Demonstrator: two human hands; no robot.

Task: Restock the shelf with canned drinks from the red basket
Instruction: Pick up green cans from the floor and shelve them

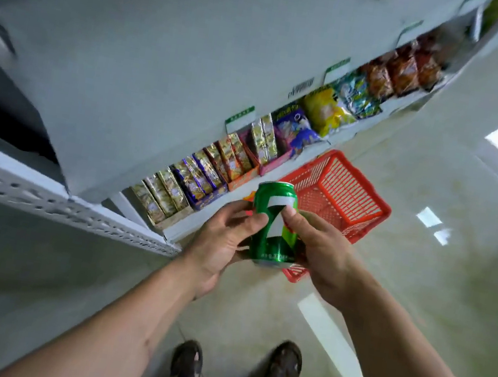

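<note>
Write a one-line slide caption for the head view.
Both hands, left hand and right hand, hold a green can above the red basket beside the snack shelf.

Left hand (222, 239) and right hand (319, 251) both curl inward, forearms extended

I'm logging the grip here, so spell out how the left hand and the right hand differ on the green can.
The left hand wraps the green can from its left side, thumb across the front. The right hand holds the can's right side, its thumb pressing the white label higher up. Both grip the same can, above the red basket.
</note>
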